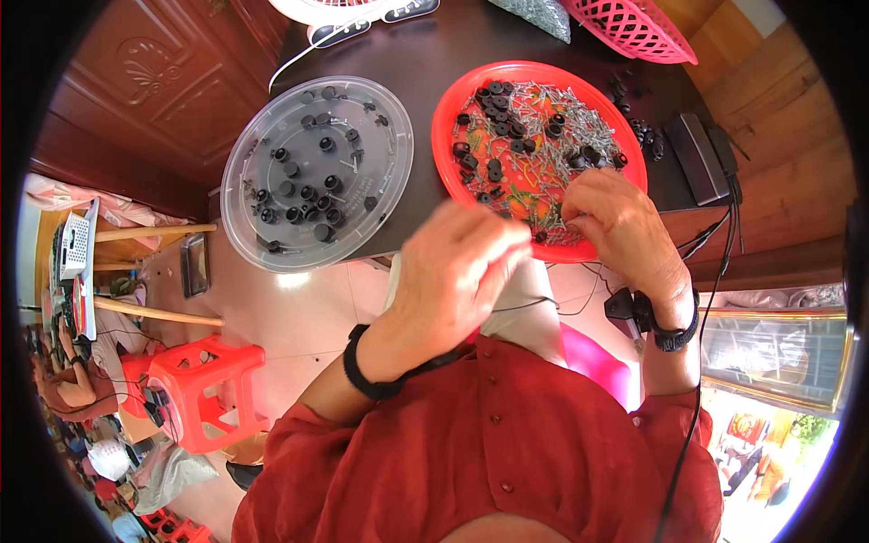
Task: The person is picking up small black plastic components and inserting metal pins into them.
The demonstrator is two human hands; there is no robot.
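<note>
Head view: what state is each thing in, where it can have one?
Left hand: fingers curled, blurred; contents cannot be told.
Right hand: fingers bent at the red tray's near right side; contents hidden.
Red tray: uncovered, holding many screws and black parts.
Clear tray: uncovered, sparsely filled with black parts.
Wristbands: worn, one per wrist.
Red stool: standing on the floor.

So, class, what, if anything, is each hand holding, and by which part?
It cannot be told: the left hand is blurred, and the right hand, over the red tray, hides whatever it may hold.
</note>
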